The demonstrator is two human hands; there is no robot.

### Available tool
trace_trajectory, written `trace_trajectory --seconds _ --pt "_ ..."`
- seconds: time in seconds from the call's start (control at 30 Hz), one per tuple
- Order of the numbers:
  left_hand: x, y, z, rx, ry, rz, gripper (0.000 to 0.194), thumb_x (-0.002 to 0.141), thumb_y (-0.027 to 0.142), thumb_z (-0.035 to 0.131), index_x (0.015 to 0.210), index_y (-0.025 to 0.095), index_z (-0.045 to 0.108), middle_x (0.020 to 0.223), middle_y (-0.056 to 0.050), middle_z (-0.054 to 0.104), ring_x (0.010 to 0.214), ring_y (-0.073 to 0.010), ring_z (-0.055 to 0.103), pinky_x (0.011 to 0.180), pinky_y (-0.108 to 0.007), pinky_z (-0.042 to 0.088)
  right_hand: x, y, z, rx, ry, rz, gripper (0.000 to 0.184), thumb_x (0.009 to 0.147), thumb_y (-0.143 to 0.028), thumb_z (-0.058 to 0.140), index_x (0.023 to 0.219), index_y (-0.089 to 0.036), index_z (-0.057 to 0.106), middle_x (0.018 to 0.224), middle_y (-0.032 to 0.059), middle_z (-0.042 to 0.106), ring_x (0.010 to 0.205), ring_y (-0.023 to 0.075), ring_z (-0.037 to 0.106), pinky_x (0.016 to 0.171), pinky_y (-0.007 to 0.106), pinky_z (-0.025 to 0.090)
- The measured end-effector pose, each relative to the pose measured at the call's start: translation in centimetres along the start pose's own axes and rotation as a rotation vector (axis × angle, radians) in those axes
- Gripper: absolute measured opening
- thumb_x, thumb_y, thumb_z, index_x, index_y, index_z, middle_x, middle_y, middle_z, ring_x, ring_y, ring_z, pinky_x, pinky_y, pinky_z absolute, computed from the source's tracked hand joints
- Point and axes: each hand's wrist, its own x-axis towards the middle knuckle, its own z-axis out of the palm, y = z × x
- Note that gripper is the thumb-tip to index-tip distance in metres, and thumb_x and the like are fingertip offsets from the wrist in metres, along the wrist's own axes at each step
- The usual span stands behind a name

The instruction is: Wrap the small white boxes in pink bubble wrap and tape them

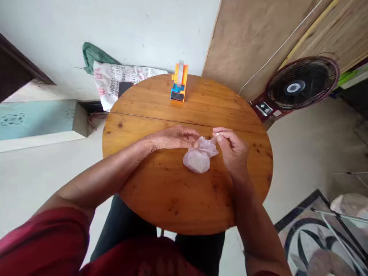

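Note:
A small pale pinkish, translucent plastic bag rests on the round wooden table, with something whitish and rounded inside. Its gathered neck is gripped by my left hand, whose fingers close around it from the left. On the other side, my right hand pinches a tiny white bit between thumb and forefinger, close to the bag's ruffled top. Whether that bit is the bag's edge or a separate strip is too small to tell.
An orange and blue tape dispenser stands near the table's far edge. Right of the table is a dark red fan. Behind the left edge lie a printed white sack and a green bag against the wall.

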Motion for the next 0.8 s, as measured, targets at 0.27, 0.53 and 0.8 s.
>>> trace_trajectory --seconds 0.27,0.53,0.8 --pt "0.1 -0.1 0.2 0.041 -0.044 0.005 0.031 0.086 0.038 0.065 0.110 0.019 0.071 0.104 -0.001 0.075 0.099 -0.0186 0.067 0.086 -0.024 0.047 0.3 -0.5 -0.4 0.098 0.093 0.087 0.014 0.094 -0.030 0.062 0.085 -0.024 0.071 0.103 0.0038 0.076 0.095 0.0205 0.071 0.091 0.040 0.055" --pt "0.4 0.0 1.1 0.057 -0.061 -0.039 0.020 0.081 0.035 0.067 0.078 0.015 0.069 0.067 0.001 0.063 0.062 -0.0115 0.057 0.055 -0.020 0.044 0.5 0.4 -0.1 0.246 0.193 0.199 0.014 0.090 -0.032 0.065 0.082 -0.023 0.071 0.103 0.0046 0.075 0.090 0.0201 0.072 0.089 0.041 0.057" --pt "1.0 0.1 1.6 -0.193 0.282 -0.184 0.014 0.085 0.021 0.063 0.073 0.014 0.063 0.060 0.002 0.060 0.044 -0.0077 0.053 0.044 -0.019 0.043 0.9 0.3 0.0 0.169 0.269 0.229 0.011 0.089 -0.031 0.064 0.091 -0.023 0.071 0.091 0.0024 0.074 0.083 0.0174 0.070 0.083 0.036 0.055"
